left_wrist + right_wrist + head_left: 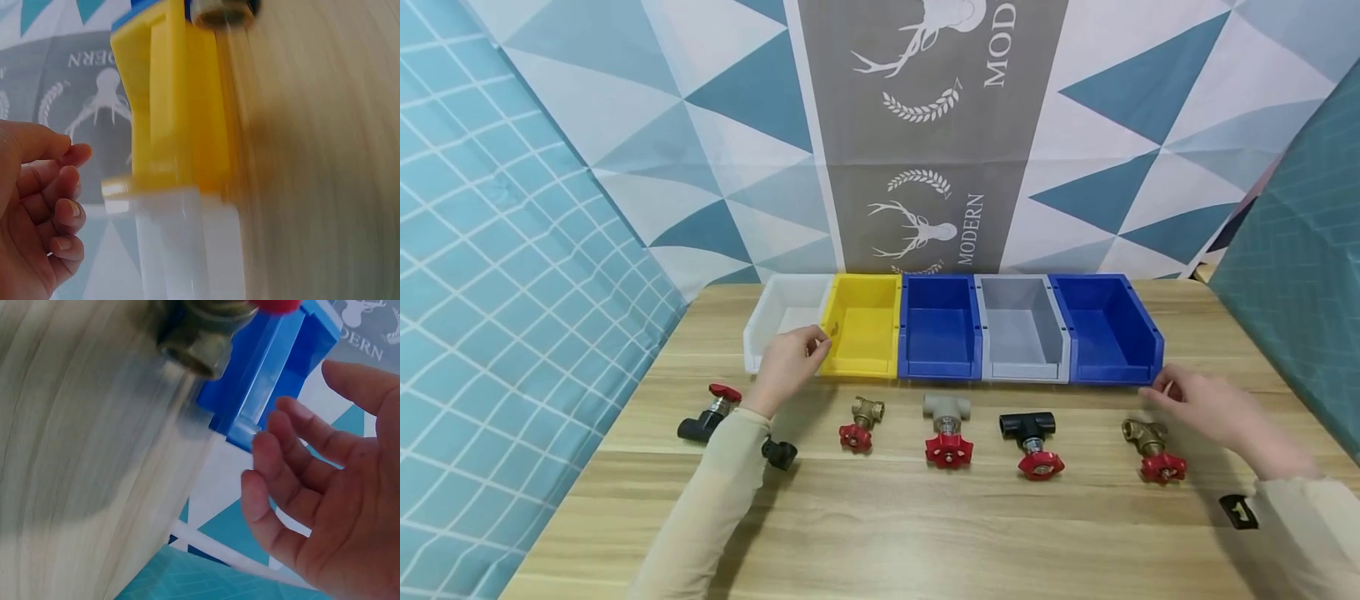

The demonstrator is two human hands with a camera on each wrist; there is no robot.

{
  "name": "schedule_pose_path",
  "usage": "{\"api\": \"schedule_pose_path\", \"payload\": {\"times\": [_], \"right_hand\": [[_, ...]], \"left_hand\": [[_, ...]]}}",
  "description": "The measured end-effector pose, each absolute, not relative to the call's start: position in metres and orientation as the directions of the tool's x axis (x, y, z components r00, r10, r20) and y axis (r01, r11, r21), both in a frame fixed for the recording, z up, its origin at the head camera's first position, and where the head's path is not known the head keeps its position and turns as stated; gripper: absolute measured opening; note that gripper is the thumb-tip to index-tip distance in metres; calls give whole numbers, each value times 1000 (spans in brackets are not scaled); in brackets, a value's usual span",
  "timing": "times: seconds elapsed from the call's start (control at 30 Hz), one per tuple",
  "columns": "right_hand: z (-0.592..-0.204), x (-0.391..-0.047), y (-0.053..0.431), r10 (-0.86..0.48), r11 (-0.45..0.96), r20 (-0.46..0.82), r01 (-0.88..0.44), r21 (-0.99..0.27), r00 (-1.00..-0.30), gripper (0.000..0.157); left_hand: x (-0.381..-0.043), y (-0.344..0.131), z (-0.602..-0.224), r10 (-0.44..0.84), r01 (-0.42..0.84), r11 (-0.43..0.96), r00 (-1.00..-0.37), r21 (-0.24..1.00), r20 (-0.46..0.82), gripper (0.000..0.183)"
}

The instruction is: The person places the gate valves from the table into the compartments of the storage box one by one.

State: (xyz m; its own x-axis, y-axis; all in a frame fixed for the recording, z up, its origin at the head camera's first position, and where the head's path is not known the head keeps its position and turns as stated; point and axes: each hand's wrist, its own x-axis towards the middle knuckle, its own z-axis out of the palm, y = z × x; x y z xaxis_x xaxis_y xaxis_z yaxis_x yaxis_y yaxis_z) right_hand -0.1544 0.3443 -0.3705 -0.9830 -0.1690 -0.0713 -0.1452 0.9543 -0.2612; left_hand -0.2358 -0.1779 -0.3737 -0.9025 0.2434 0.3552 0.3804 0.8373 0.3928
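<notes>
My left hand [790, 362] hovers at the front of the white bin [758, 329] and the yellow bin [859, 368]. Its fingers are loosely curled and hold nothing in the left wrist view. Over by the front right corner of the right-hand blue bin [1108, 373], my right hand [1206, 412] is empty, fingers relaxed. Nearest to it lies a brass valve with a red handwheel [1163, 468]. A black tee valve [700, 427] with a red handwheel lies left of my left forearm. A smaller brass valve [867, 410] lies to that forearm's right.
A grey tee valve [947, 407] and another black tee valve [1028, 425], both with red handwheels, lie mid-table. Behind them stand a middle blue bin [940, 368] and a grey bin [1026, 371], joined in the row. A patterned cloth [760, 108] hangs behind the wooden table [880, 533].
</notes>
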Motion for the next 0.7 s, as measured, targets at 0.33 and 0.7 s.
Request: {"api": "schedule_pose_path", "payload": {"times": [0.33,0.7], "right_hand": [[-376,-150,334,-176,951,-143,-131,-281,-974,52],[-384,-144,329,-166,953,-189,-108,-282,-968,73]], "left_hand": [[-247,-138,-377,254,325,793,-945,516,204,25],[-257,-101,-378,321,250,728,-947,638,5,72]]}}
